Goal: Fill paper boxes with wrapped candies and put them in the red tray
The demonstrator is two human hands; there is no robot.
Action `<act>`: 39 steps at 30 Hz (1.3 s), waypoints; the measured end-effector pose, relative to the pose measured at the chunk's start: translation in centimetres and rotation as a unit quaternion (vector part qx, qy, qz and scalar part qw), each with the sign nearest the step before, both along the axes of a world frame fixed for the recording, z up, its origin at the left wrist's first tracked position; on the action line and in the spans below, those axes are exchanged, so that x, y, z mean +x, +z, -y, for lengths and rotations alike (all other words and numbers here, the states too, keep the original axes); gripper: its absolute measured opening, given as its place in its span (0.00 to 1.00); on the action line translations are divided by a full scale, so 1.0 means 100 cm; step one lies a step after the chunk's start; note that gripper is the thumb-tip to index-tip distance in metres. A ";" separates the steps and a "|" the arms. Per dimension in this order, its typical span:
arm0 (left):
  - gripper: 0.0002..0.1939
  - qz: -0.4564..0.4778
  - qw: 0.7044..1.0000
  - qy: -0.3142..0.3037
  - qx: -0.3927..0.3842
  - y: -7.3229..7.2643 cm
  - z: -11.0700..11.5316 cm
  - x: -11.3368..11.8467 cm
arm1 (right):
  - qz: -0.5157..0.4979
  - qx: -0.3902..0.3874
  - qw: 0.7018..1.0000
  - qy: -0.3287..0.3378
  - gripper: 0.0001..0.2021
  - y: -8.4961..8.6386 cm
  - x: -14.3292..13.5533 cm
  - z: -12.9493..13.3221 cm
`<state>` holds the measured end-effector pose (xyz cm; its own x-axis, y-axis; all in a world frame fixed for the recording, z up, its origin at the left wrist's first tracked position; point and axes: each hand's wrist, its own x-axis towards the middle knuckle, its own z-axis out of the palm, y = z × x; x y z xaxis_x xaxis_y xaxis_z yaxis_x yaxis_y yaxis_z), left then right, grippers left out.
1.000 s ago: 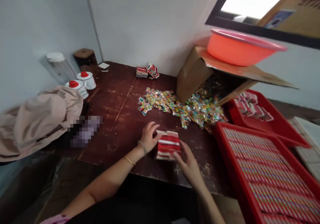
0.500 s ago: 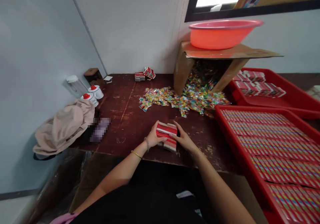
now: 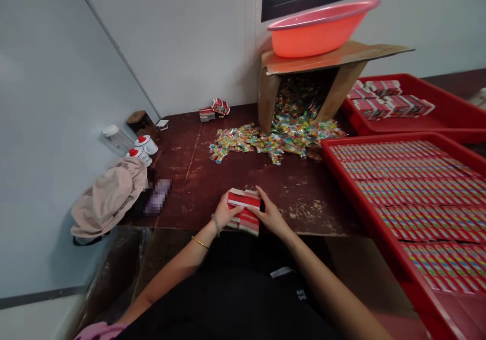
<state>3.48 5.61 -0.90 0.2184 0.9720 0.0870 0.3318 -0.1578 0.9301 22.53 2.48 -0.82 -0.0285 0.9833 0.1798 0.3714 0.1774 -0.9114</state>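
Near the front edge of the dark red table point(image 3: 197, 193), a bundle of small red and white folded cartons point(image 3: 245, 198) is held between both hands. My left hand point(image 3: 223, 213) grips its left side, thumb lying across the top. From the right, my right hand point(image 3: 272, 218) closes on the bundle, thumb on its face and index finger over the far corner. Ahead of the hands lies a spread of small clear-wrapped colourful candies point(image 3: 235, 140), spilling from a cardboard box point(image 3: 268, 94) laid on its side.
On the right, a red tray point(image 3: 343, 190) holds rows of filled packets. Behind it another red tray point(image 3: 448, 119) carries carton stacks. A pink basin point(image 3: 311, 41) tops the cardboard box. Two white mugs point(image 3: 146, 145), a beige bag point(image 3: 110, 193) and more cartons point(image 3: 207, 114) lie left and back.
The view has turned and shifted a little. Both hands still hold the carton bundle, now slightly nearer the table's front edge and tilted differently.
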 end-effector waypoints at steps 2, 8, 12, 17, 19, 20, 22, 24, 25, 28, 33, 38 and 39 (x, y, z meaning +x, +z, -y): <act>0.39 -0.002 0.999 -0.011 0.036 0.010 0.001 0.002 | -0.006 0.047 0.999 -0.006 0.35 0.013 -0.002 0.003; 0.45 0.013 0.988 0.013 0.156 0.033 0.003 0.003 | 0.090 0.258 0.961 0.051 0.21 0.050 0.012 0.009; 0.32 0.027 0.990 0.006 0.138 0.023 0.021 -0.008 | 0.109 0.313 0.938 0.102 0.12 0.032 0.011 0.031; 0.30 0.032 0.997 -0.004 0.064 0.013 0.048 -0.025 | 0.110 0.270 0.943 0.161 0.12 -0.001 0.005 0.074; 0.34 -0.019 0.997 -0.022 0.069 0.013 0.050 -0.030 | 0.105 0.236 0.958 0.124 0.12 -0.007 0.008 0.087; 0.37 -0.058 0.994 -0.043 0.079 0.014 0.049 -0.032 | 0.100 0.213 0.967 0.093 0.12 -0.008 0.011 0.092; 0.42 -0.133 0.982 -0.100 0.095 0.015 0.046 -0.032 | 0.094 0.153 0.983 0.033 0.13 -0.006 0.017 0.095; 0.44 -0.180 0.968 -0.145 0.101 0.016 0.041 -0.030 | 0.097 0.086 0.992 0.012 0.24 -0.004 0.021 0.090; 0.44 -0.192 0.964 -0.153 0.103 0.015 0.040 -0.028 | 0.099 0.054 0.993 0.023 0.31 -0.003 0.022 0.087; 0.42 -0.211 0.961 -0.142 0.111 0.015 0.037 -0.022 | 0.098 0.003 0.993 0.060 0.42 -0.004 0.022 0.072; 0.40 -0.223 0.954 -0.153 0.128 0.023 0.033 -0.016 | 0.080 0.039 0.994 0.059 0.37 -0.009 0.024 0.055; 0.40 -0.239 0.947 -0.160 0.139 0.032 0.024 -0.013 | 0.081 0.051 0.991 0.090 0.25 -0.007 0.033 0.047; 0.39 -0.244 0.946 -0.164 0.140 0.033 0.022 -0.013 | 0.084 0.053 0.990 0.097 0.25 -0.007 0.034 0.045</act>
